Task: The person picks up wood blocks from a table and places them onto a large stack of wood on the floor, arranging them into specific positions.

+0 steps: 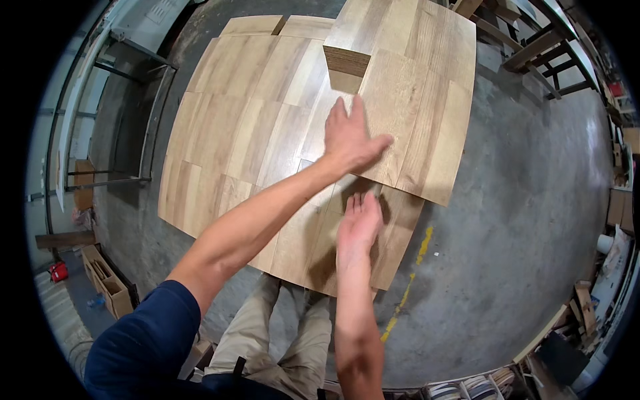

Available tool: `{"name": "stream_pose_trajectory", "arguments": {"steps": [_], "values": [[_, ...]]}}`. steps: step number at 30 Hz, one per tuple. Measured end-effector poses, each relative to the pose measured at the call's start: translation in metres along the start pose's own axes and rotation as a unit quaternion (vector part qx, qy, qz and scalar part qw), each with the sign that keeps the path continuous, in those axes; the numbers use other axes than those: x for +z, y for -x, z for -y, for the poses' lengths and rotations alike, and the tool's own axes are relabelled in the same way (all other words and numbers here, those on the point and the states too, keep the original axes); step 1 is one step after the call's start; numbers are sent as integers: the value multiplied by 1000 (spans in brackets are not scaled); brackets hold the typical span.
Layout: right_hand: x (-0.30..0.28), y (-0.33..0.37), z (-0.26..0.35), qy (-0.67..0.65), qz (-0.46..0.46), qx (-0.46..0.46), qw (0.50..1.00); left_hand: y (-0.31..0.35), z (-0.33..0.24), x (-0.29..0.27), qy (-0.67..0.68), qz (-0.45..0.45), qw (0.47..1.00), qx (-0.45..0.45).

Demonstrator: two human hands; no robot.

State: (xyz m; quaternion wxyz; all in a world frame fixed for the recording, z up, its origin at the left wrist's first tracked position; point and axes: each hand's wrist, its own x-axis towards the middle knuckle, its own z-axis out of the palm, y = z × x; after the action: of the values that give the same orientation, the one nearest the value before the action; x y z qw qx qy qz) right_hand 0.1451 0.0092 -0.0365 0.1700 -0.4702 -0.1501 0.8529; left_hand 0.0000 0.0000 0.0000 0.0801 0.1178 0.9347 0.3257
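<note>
A stack of wood-look flooring planks (427, 100) stands raised on the right of a wide layer of similar planks (247, 127). My left hand (350, 137) is stretched out at the raised stack's left side, fingers spread and thumb over the top plank. Whether it touches the wood I cannot tell. Just below the stack's near edge, my right hand (361, 221) is turned palm up with its fingers extended, over the lower planks. Neither hand holds anything. Beyond my left hand, a notch in the raised stack shows the cut edges of several layers (347, 61).
Grey concrete floor (527, 220) surrounds the planks, with a worn yellow line (417, 260) at right. A metal-framed table (127, 113) stands at left, near an open cardboard box (107, 280). Dark racking (553, 50) is at the far right.
</note>
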Motion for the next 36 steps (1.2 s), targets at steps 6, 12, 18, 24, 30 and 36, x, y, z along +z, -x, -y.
{"name": "stream_pose_trajectory", "arguments": {"steps": [6, 12, 18, 24, 30, 36], "values": [[-78, 52, -18, 136, -8, -38, 990, -1, -45, 21, -99, -20, 995, -4], [-153, 118, -40, 217, -16, -5, 976, -9, -52, 29, -104, -64, 991, -56], [-243, 172, -51, 452, 6, -23, 892, -4, -46, -4, -71, -87, 992, -48], [-311, 201, -51, 787, 100, -109, 599, 9, 44, -45, 19, -73, 991, -106], [-343, 207, -78, 859, 127, -124, 480, 13, 150, -20, 13, -26, 985, -168], [-318, 198, -90, 910, 81, -45, 403, -2, 167, 47, -73, -76, 992, -68]]}}
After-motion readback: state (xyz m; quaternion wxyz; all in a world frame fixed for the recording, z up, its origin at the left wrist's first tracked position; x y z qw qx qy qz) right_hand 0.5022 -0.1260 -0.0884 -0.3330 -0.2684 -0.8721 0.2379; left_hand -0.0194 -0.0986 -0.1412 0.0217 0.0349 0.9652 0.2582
